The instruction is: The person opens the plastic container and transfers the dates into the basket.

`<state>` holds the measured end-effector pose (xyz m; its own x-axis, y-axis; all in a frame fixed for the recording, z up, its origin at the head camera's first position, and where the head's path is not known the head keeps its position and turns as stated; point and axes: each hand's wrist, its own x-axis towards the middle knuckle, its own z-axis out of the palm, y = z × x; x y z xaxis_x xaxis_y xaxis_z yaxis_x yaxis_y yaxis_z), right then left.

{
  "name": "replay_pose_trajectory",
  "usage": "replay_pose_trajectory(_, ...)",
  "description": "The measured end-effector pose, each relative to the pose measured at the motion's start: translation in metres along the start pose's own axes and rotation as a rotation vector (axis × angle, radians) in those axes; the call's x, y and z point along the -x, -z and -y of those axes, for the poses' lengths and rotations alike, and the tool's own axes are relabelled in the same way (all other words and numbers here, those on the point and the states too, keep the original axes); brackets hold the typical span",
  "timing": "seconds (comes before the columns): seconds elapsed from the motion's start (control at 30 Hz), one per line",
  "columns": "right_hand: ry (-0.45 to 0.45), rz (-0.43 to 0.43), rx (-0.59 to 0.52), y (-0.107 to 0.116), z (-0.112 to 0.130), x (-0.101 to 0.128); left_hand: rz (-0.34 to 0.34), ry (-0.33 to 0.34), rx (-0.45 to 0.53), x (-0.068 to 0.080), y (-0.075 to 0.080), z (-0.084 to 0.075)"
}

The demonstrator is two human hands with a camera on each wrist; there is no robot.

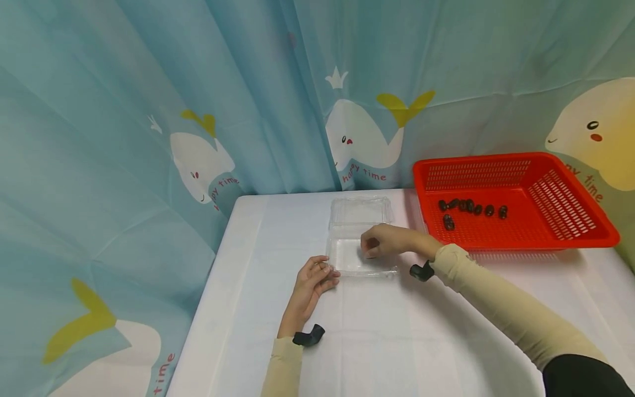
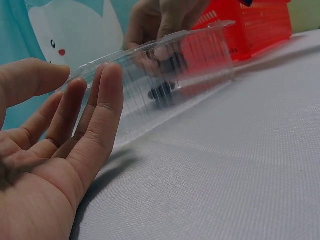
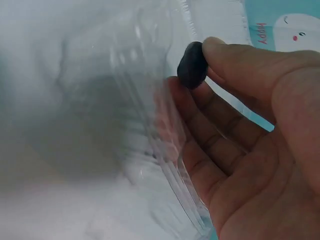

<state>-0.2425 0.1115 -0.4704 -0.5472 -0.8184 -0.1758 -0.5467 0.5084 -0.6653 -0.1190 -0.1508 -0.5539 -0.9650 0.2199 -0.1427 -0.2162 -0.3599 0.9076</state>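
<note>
A clear plastic clamshell box (image 1: pixel 347 256) lies on the white table with its lid (image 1: pixel 361 211) folded back. At its near left corner, my left hand (image 1: pixel 312 281) holds the rim, thumb (image 2: pixel 55 75) at the upper edge and fingers against the outer wall. My right hand (image 1: pixel 389 241) is over the box's right part. Between its thumb and fingertips it pinches a dark oval fruit (image 3: pixel 193 66), hidden in the head view. Through the box wall in the left wrist view, another dark shape (image 2: pixel 161 91) shows below the right fingertips.
A red plastic basket (image 1: pixel 516 242) stands at the back right, with several dark oval fruits (image 1: pixel 469 206) in it. Under it shows a clear tray edge (image 1: pixel 516 256). A blue curtain (image 1: pixel 278 138) with printed whales hangs behind and left of the table (image 1: pixel 258 248).
</note>
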Motion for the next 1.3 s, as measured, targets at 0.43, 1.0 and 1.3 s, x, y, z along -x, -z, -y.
replay_pose_trajectory(0.43, -0.163, -0.101, -0.500, 0.001, 0.002, 0.009, -0.001, -0.001, -0.015, -0.001, 0.001, 0.002)
replay_pose_trajectory(1.0, -0.211, -0.260, -1.148, 0.023, 0.006, 0.021, 0.009, -0.008, 0.003, -0.001, 0.002, 0.001)
replay_pose_trajectory(1.3, -0.132, -0.317, -1.270, 0.041, 0.003, 0.052, 0.009, -0.013, -0.004, -0.001, 0.002, 0.000)
